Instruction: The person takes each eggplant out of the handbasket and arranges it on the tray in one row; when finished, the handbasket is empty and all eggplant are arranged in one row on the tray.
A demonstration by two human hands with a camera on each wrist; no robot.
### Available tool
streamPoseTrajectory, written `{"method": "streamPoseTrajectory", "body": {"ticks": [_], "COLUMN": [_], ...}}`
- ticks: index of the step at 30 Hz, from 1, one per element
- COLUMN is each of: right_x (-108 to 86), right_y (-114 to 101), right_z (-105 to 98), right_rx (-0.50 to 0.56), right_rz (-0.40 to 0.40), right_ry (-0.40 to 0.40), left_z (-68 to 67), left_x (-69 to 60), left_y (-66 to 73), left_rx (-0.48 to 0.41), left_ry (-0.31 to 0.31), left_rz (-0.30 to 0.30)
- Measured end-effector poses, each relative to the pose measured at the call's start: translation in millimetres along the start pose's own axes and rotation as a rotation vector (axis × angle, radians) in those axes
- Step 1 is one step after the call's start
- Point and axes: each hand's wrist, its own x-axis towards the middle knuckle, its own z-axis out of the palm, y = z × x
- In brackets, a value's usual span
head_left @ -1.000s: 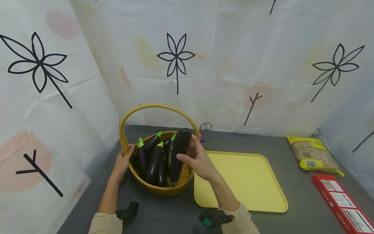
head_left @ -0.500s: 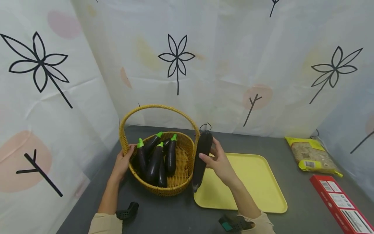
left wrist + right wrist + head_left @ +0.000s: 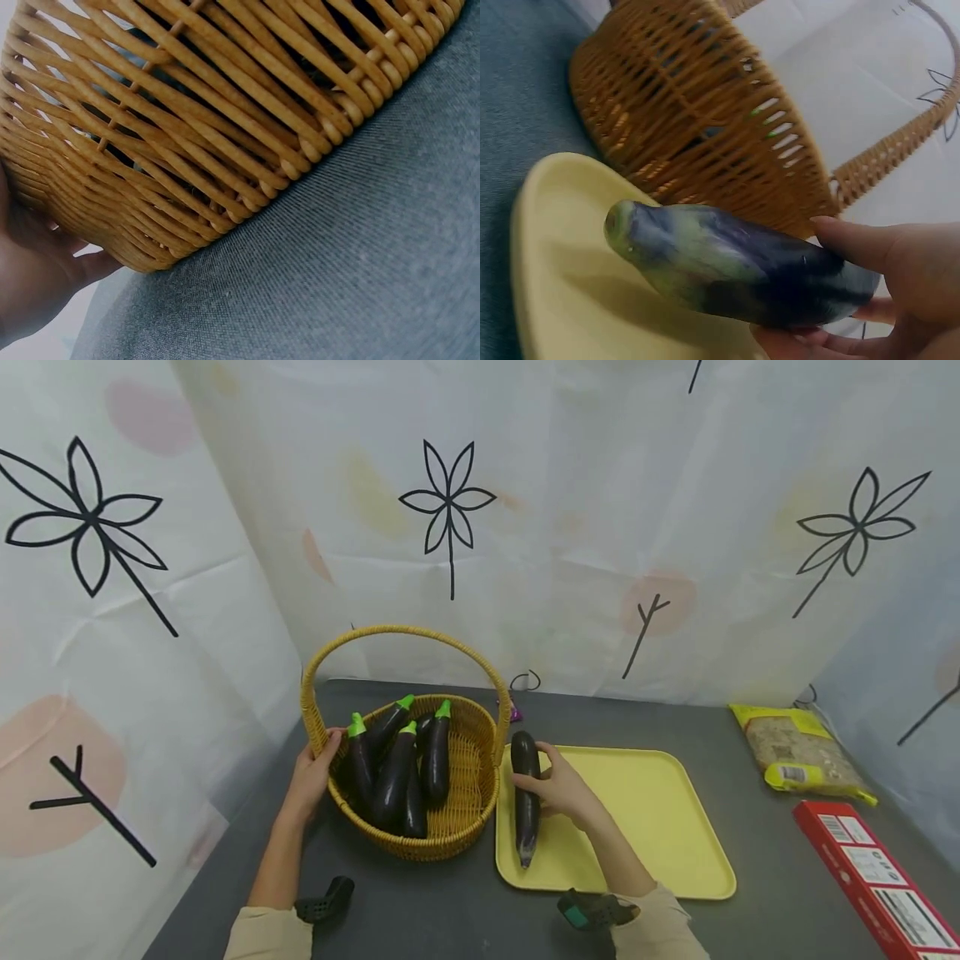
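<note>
My right hand (image 3: 558, 787) holds a dark purple eggplant (image 3: 527, 802) between thumb and fingers, over the left side of the yellow tray (image 3: 637, 827). In the right wrist view the eggplant (image 3: 735, 262) casts a shadow on the tray, its pale end pointing away from the hand. My left hand (image 3: 311, 781) grips the left rim of a woven basket (image 3: 427, 852) near the foot of its handle. Inside the basket lie several eggplants (image 3: 393, 781) with green caps, mostly toward the left. The left wrist view shows fingers against the basket's side (image 3: 172, 135).
To the right of the tray are a yellow bag of grain-like food (image 3: 802, 752) and a red box (image 3: 873, 877) with white labels. A small purple packet (image 3: 515, 712) sits behind the basket. A patterned cloth (image 3: 570, 527) hangs around the grey table (image 3: 420, 910).
My right hand has carried the eggplant out of the basket, rightward past the rim, then lowered it over the tray. The left hand has stayed on the basket.
</note>
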Motion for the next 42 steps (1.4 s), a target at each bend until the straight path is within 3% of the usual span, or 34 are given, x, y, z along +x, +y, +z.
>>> {"method": "streamPoseTrajectory", "body": {"ticks": [4,7,23,31,42], "right_x": [4.3,4.5,7.7,6.3,6.9], "right_y": [4.5,6.3,12.6,10.9,10.7], "right_z": [8.4,10.3,-0.7,-2.9,2.4], "right_rx": [-0.140,-0.175,0.079,0.055,0.015], "right_rz": [-0.010,-0.004,0.042,0.042,0.045], "right_ry": [0.039,0.046,-0.094,-0.088,-0.023], "left_z": [0.4,0.2,-1.7,-1.8,-1.9], "left_x": [-0.1,-0.1,-2.2,-1.8,-2.2], "left_y": [0.7,0.0,0.1,0.2,0.2], "left_rx": [0.001,0.004,0.002,0.003,0.008], "left_ry": [0.008,0.007,-0.017,-0.016,-0.022], "left_rz": [-0.001,0.004,0.004,0.009,0.007]}}
